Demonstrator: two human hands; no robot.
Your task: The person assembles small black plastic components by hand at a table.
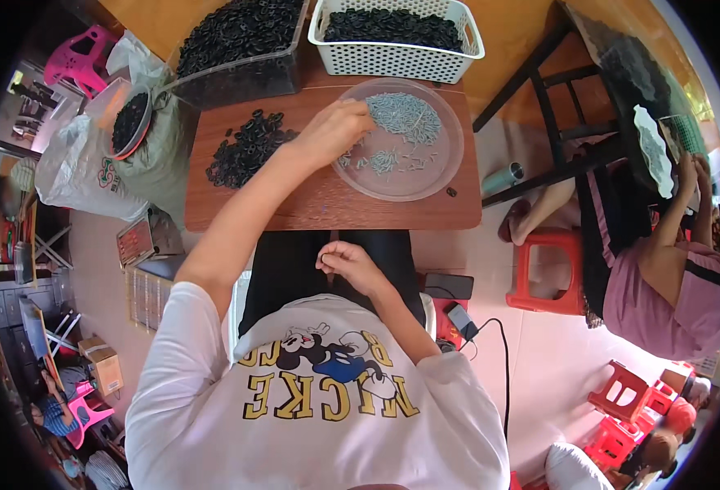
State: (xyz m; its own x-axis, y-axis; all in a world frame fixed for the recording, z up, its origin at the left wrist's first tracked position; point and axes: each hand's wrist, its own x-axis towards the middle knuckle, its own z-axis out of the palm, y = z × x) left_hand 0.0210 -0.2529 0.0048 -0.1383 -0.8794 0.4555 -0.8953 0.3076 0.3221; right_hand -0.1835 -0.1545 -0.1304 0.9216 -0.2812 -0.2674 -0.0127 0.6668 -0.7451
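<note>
My left hand [335, 129] reaches over the left rim of a round clear plastic tray [360, 189], its fingers curled down close to the contents. Small silvery screw-like pieces lie there, in a dense heap [405, 117] at the back and a looser patch [384, 162] nearer me. What the left fingertips pinch, if anything, is hidden. My right hand [352, 265] rests above my lap, just off the table's front edge. Its fingers are curled with the thumb pressed against them, and whatever they hold is too small to name. Beside my left forearm lies a pile of small black ring-shaped parts [249, 151].
Behind the brown wooden table [335, 216] stand a clear bin [241, 86] and a white perforated basket [392, 59], both full of black parts. One loose black part [451, 193] sits right of the tray. Sacks [156, 167] stand left; another person sits right, near a red stool [546, 269].
</note>
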